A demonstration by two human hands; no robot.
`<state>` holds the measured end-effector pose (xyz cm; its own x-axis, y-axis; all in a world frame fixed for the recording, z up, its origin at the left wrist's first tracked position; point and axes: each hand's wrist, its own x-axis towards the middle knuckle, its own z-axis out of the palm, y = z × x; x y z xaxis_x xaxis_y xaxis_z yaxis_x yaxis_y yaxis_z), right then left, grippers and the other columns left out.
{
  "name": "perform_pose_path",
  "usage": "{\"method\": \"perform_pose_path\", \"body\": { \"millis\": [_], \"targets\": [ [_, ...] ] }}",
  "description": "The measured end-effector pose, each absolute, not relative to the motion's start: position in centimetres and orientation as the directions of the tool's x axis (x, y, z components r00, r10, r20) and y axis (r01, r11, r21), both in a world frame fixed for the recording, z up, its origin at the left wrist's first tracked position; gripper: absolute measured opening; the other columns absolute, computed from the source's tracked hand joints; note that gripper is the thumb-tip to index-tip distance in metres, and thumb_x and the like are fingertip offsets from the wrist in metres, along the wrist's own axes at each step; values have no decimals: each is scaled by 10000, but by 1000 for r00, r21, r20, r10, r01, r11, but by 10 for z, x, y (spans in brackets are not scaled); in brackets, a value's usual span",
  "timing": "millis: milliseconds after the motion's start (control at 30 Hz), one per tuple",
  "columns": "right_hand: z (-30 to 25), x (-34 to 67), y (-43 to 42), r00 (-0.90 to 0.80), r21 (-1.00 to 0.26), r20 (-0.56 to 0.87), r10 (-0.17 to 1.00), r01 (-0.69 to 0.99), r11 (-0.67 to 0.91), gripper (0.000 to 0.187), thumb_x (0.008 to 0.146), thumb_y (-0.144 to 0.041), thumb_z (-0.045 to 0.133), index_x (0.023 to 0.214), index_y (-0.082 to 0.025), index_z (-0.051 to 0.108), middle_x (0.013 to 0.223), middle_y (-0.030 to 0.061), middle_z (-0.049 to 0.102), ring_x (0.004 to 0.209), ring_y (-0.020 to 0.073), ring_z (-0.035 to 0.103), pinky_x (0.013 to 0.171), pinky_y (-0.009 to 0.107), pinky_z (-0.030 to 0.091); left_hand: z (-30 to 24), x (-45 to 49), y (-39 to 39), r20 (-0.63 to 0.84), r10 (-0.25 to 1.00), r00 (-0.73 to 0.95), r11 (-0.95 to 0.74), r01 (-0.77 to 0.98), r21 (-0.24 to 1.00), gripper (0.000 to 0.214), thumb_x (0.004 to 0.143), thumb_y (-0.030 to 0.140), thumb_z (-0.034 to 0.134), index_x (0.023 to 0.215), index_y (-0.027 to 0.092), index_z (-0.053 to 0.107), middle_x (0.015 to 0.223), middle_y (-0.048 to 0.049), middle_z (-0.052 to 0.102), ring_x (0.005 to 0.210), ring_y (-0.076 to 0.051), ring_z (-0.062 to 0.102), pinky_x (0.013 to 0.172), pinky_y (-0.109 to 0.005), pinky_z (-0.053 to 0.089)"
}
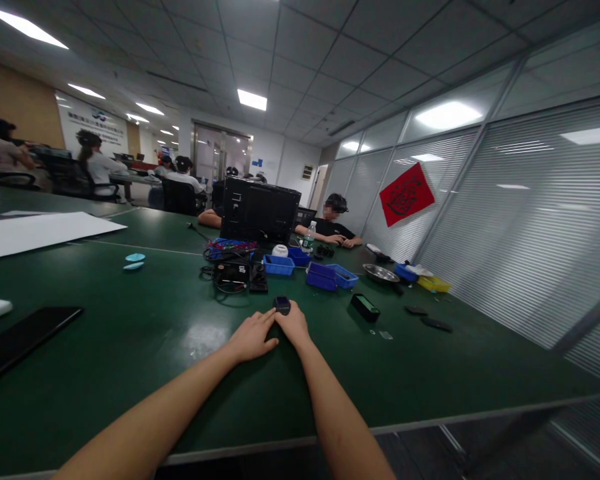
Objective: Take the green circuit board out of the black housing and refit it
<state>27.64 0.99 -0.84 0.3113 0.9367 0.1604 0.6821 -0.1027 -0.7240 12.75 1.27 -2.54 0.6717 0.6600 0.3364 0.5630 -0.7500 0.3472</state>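
A small black device with a dark square screen [282, 305], perhaps a watch, is at the middle of the green table [170, 360]. My right hand [295, 325] curls around its near and right side, its fingers partly hidden. From the left, my left hand [254, 335] lies low over the table with fingers stretched forward and thumb apart, its fingertips at the device's near left edge. Right of my hands stands an oblong black box with a green inside or top [365, 307]. A small ring [373, 332] and a clear plastic piece [386, 335] lie near that box.
Beyond the device are a black power box with cables [231, 272], blue trays [279, 265], a bottle [310, 235] and a monitor [260, 210]. A metal bowl [380, 273] and yellow tray [435, 285] stand right. A co-worker [335, 223] sits opposite. A black slab [27, 340] lies left.
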Motion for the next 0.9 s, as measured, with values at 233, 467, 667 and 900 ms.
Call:
{"method": "perform_pose_path", "body": {
  "millis": [233, 467, 667, 900],
  "targets": [
    [-2, 299, 11, 499, -681, 143, 855, 676, -281, 360, 628, -295, 579, 974, -194, 562, 868, 110, 644, 802, 246, 596, 644, 302, 398, -27, 123, 14, 348, 698, 626, -715, 583, 387, 521, 753, 321, 472, 1261, 217, 425, 1322, -49, 429, 1176, -223, 400, 1011, -363, 261],
    [6, 339, 6, 643, -673, 133, 754, 617, -407, 497, 774, -516, 393, 1051, -136, 555, 1001, 195, 598, 956, 295, 550, 726, 372, 397, -24, 114, 17, 356, 727, 587, -684, 577, 446, 465, 760, 302, 473, 1214, 201, 473, 1241, -57, 506, 1121, -200, 452, 979, -326, 308],
    [12, 329, 0, 608, -387, 44, 793, 742, -547, 507, 827, -494, 285, 980, -116, 587, 1025, 174, 596, 1018, 330, 501, 792, 424, 377, -27, 113, 19, 359, 730, 581, -681, 578, 450, 443, 762, 288, 478, 1194, 196, 485, 1209, -48, 527, 1102, -189, 461, 970, -314, 314],
    [-1, 292, -2, 414, -340, 230, 881, 882, -326, 426, 791, -415, 443, 1141, -174, 465, 1007, 122, 587, 918, 247, 553, 742, 339, 405, -28, 114, 19, 371, 726, 579, -687, 579, 439, 427, 760, 289, 482, 1176, 193, 498, 1179, -54, 542, 1070, -195, 475, 947, -321, 332]
  ]
}}
